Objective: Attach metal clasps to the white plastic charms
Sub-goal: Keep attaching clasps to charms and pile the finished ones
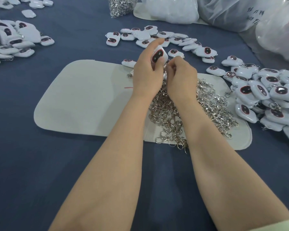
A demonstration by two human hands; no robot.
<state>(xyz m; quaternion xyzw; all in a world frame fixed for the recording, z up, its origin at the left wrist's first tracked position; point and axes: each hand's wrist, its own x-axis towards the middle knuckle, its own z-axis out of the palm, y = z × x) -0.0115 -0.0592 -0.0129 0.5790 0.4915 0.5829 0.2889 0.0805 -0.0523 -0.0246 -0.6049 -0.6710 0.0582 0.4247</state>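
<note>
Gripping charm [158, 56], left hand [146, 72], right hand [182, 72] curled

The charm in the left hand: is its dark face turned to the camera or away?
Turned to the camera. The left hand holds the charm; its dark, red-rimmed face shows plainly.

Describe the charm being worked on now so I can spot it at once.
Start at the pale mat in the middle of the blue table, with loose metal clasps heaped on its right half. Above the mat's far edge the left hand grips one white charm. It alone is lifted off the table, upright, dark red-rimmed face toward the camera.
</note>
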